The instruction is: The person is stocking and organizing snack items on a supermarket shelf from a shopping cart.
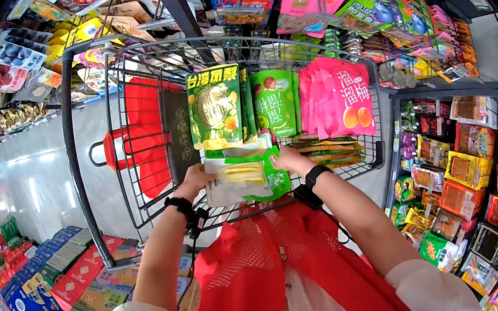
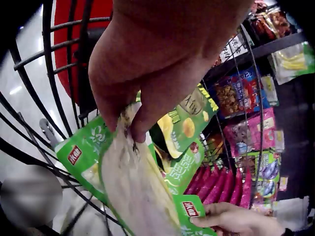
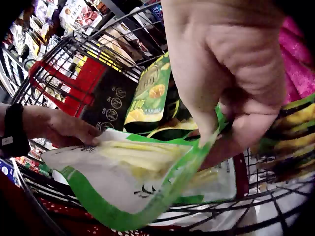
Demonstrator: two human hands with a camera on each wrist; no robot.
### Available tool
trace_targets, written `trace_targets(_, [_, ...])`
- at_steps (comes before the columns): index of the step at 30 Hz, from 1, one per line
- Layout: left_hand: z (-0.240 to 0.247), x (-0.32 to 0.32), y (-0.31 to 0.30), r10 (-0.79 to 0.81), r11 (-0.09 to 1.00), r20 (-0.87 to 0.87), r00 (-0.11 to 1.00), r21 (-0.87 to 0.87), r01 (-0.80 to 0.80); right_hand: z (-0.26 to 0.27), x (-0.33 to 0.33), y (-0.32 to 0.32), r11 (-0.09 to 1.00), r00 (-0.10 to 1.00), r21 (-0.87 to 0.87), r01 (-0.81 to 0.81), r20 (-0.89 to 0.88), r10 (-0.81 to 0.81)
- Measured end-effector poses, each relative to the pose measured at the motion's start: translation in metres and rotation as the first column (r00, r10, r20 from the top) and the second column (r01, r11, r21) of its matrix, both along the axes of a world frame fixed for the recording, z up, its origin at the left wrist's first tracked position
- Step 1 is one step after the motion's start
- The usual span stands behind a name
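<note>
Pouch, green and clear, one, which we hold crosswise over the near side of the cart, long axis spanning from left hand to right hand, each pinching an end.

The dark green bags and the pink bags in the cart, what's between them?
Light green bags are between the dark green bags and the pink bags. The head view shows it.
</note>
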State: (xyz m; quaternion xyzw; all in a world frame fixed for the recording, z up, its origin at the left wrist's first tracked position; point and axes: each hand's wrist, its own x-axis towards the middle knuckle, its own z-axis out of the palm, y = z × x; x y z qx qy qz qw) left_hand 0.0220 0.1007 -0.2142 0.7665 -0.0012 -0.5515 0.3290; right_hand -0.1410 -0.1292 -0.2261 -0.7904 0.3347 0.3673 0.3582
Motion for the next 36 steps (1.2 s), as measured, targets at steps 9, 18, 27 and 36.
trace_targets(9, [-0.009,-0.013,-0.021,-0.549,0.827,0.203,0.811,0.275,0.491,-0.026,0.011,0.015,0.972,0.968,-0.047,0.232,0.11,-0.226])
trace_targets(18, [-0.088,-0.041,-0.035,-0.887,0.459,0.107,0.45,0.086,0.884,-0.039,0.036,0.038,0.921,1.0,-0.389,0.0,0.008,0.004])
trace_targets(27, [-0.104,-0.044,-0.027,-0.919,0.38,-0.091,0.383,0.049,0.924,-0.057,0.052,0.055,0.785,0.803,0.344,-0.516,-0.125,0.583])
trace_targets(36, [-0.089,-0.036,-0.034,-0.877,0.451,-0.207,0.435,-0.04,0.891,-0.058,0.059,0.048,0.794,0.81,0.271,-0.544,-0.079,0.582])
